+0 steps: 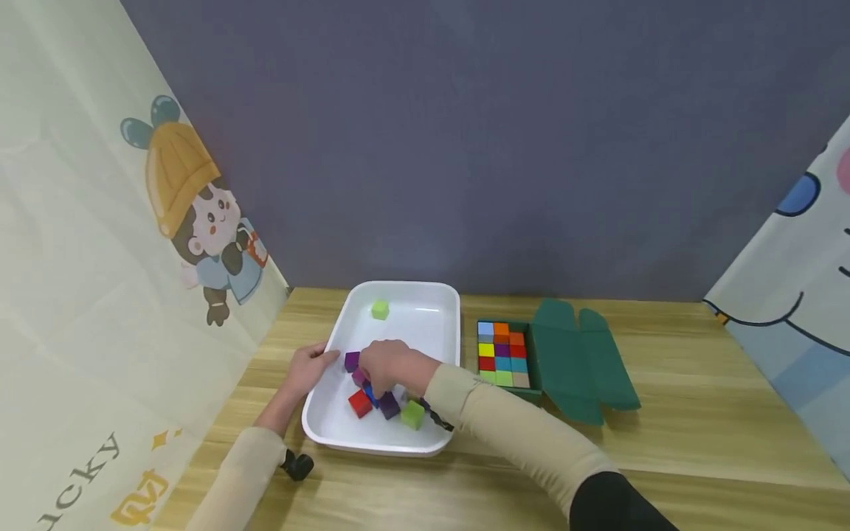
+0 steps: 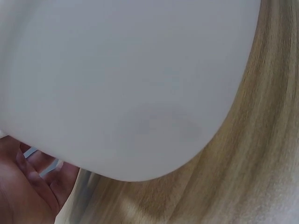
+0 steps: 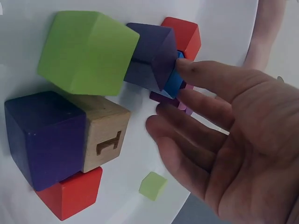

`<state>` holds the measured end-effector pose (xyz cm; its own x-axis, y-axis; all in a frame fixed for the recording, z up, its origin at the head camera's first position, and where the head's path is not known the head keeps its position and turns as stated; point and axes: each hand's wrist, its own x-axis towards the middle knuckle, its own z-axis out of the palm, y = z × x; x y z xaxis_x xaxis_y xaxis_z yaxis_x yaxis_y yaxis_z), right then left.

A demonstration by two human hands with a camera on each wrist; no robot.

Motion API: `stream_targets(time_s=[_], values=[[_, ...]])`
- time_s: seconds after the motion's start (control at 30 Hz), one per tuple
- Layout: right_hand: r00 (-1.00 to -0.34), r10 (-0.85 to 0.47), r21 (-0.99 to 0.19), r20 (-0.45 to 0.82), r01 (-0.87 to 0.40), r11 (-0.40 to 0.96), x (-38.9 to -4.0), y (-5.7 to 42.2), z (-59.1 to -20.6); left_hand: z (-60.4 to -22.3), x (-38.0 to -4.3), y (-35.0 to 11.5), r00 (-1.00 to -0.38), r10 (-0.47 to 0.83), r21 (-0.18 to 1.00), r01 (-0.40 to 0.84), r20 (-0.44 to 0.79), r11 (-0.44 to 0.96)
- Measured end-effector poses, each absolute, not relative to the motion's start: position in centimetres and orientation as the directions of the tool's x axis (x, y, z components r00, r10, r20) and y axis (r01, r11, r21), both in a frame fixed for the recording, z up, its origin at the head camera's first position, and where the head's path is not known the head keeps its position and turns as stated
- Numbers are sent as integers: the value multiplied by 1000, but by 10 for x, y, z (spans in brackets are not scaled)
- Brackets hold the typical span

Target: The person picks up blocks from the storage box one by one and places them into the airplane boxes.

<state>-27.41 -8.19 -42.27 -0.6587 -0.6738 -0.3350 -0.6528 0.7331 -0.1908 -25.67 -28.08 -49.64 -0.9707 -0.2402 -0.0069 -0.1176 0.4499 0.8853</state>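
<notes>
A white tray [image 1: 425, 295] holds loose coloured cubes. At its left rim my left hand [image 1: 311, 367] grips the edge, thumb on top; in the left wrist view the fingers curl beneath the tray's underside [image 2: 140, 84]. Inside the tray my right hand [image 1: 392, 365] reaches down among the cubes. Its thumb and forefinger pinch a blue cube [image 3: 175, 80], partly hidden behind a dark purple cube [image 3: 152, 53]. Close around it lie a red cube [image 1: 360, 403], a purple cube [image 1: 352, 361] and a green cube [image 1: 412, 414]. A wooden cube with an engraved mark [image 3: 106, 133] sits beside a dark blue cube [image 3: 46, 137].
Right of the tray, a green box [image 1: 534, 354] stands with its lid flaps [image 1: 578, 361] folded out to the right, packed with rows of coloured cubes. A light green cube [image 1: 380, 310] lies alone at the tray's far end. A grey wall [image 1: 491, 147] rises behind the wooden table [image 1: 697, 413].
</notes>
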Motion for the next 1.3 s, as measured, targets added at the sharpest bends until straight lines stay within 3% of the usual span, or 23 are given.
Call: stream_targets(time_s=[0.57,0.8,1.07,1.3], values=[[-618,-714,-178,-329,-702,690,-266,-85,-429,-494,-248,-278,-969,-245,896,-142,-38,421],[-613,-729,-300,-303,-665,684,-273,-76,-421,-492,-251,-277,-977,-212,902,-116,-28,417],[-606,-770,-382,-198,-675,630,-290,-38,-396,-488,-257,-281,-977,-215,905,-87,5,416],[-625,-778,-362,-63,-712,601,-303,25,-388,-490,-257,-282,-977,-212,888,-116,-22,444]])
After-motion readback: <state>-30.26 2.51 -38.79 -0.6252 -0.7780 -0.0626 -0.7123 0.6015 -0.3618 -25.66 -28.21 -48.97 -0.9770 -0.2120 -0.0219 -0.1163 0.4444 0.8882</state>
